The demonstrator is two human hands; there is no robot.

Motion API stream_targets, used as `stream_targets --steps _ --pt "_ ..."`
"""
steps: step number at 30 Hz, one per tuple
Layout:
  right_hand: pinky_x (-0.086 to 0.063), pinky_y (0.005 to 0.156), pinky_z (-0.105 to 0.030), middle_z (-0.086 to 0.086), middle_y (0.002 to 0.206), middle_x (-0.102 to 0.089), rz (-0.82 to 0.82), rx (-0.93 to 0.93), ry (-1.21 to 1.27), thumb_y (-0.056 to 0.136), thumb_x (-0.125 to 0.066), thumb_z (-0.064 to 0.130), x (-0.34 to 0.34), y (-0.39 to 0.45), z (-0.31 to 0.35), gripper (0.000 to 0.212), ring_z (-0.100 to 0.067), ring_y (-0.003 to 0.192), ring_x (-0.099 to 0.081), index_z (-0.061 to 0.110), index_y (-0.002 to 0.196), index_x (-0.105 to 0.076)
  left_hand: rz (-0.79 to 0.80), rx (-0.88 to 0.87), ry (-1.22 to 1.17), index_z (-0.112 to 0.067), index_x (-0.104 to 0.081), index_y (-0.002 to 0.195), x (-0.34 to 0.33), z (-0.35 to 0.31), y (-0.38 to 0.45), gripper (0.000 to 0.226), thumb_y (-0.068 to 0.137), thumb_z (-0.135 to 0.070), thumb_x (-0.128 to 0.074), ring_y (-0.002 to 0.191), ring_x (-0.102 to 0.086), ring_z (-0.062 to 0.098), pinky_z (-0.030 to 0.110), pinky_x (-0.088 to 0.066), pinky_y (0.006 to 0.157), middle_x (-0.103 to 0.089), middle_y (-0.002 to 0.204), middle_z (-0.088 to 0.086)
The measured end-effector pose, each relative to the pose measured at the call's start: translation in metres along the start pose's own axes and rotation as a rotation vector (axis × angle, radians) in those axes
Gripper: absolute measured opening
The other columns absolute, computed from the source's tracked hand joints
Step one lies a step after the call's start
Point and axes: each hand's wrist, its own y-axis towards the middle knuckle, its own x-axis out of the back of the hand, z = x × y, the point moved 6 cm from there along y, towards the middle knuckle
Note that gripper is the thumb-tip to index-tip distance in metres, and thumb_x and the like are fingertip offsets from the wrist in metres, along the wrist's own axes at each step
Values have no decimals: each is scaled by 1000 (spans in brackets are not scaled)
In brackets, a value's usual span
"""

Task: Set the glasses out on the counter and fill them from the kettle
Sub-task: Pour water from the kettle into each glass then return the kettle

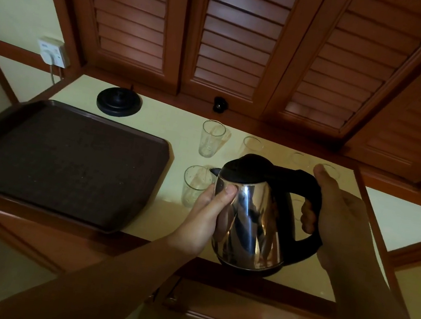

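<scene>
A steel kettle (pixel 252 220) with a black lid and handle is held above the cream counter (pixel 178 132), its spout pointing left over a clear glass (pixel 194 185). My right hand (pixel 331 218) grips the black handle. My left hand (pixel 209 214) holds the kettle's side, thumb on the steel. Several more clear glasses stand on the counter: one behind (pixel 211 139), another (pixel 251 146) further right, and others (pixel 299 159) partly hidden by the kettle and my right hand. I cannot tell if water is flowing.
A dark brown tray (pixel 11 165) lies on the counter's left. The kettle's black base (pixel 119 103) sits at the back, its cord running to a wall socket (pixel 53 51). Louvred wooden doors (pixel 235 40) rise behind the counter.
</scene>
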Motion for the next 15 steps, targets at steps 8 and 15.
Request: stream_targets --steps 8,15 --pt "-40 65 -36 2 45 -47 5 4 -30 99 -56 53 1 0 3 53 -18 49 -42 13 66 -61 -3 22 -47 -9 -59 140 -2 2 -1 79 84 -64 -65 123 -69 30 44 -52 107 -73 130 16" --pt "-41 65 -36 2 46 -47 20 25 -5 98 -59 55 -1 -1 7 60 -18 48 -42 23 47 -62 -35 16 -59 -19 -66 134 -3 -1 -3 73 86 -73 -61 121 -65 50 60 -47 109 -66 127 37"
